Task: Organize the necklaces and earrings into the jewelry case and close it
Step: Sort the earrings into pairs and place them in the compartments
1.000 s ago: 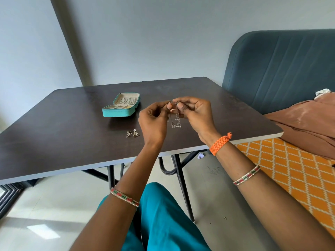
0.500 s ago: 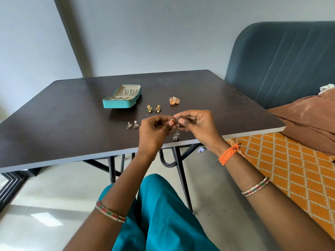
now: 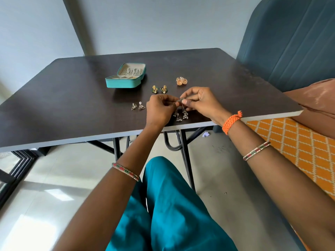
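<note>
A teal jewelry case (image 3: 125,82) lies open on the dark table (image 3: 63,109), with several pieces along its cream lid. In front of me, near the table's front edge, a silver dangling earring (image 3: 181,113) hangs between my two hands. My left hand (image 3: 159,110) pinches one side of it and my right hand (image 3: 199,102) pinches its top. Loose on the table lie a silver triangular pair (image 3: 138,106), a gold-and-green pair (image 3: 159,89) and an orange round pair (image 3: 181,81).
A dark blue upholstered chair back (image 3: 290,44) stands to the right of the table, with brown cloth (image 3: 319,104) and an orange patterned cover (image 3: 297,142) below it. My teal-clad knee (image 3: 168,205) is under the table's front edge, beside its black metal legs (image 3: 184,151).
Both hands came down with the silver earring toward the table's front edge, and its dangles now reach the tabletop. The view tilted down, showing two more earring pairs.
</note>
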The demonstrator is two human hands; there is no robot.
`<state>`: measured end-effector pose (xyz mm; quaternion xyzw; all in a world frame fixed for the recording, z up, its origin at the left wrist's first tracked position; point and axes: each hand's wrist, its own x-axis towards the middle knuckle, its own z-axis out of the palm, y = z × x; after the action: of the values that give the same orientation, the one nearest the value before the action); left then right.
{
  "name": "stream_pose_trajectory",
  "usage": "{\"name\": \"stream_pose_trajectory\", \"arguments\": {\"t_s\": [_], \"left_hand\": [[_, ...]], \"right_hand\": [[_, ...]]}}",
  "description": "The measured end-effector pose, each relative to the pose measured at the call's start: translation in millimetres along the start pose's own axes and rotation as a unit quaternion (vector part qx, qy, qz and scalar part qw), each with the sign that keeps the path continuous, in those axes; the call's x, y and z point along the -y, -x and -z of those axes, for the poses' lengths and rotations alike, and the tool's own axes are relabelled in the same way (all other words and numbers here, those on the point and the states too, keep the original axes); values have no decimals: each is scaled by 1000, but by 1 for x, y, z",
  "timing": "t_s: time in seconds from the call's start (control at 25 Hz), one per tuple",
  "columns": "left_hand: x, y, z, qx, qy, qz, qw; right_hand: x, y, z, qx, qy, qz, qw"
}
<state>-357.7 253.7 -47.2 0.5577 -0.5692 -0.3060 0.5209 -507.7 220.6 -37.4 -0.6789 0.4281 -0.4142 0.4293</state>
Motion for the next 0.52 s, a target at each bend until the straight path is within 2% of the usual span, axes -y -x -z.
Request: {"name": "stream_pose_trajectory", "arguments": {"t_s": [0.32, 0.52], "left_hand": [[6, -14, -1, 3, -78, 2, 997], [5, -21, -1, -12, -79, 36, 996]], "right_hand": [[-5, -19, 5, 26, 60, -34, 997], [-11, -24, 0, -13, 71, -29, 997]]}}
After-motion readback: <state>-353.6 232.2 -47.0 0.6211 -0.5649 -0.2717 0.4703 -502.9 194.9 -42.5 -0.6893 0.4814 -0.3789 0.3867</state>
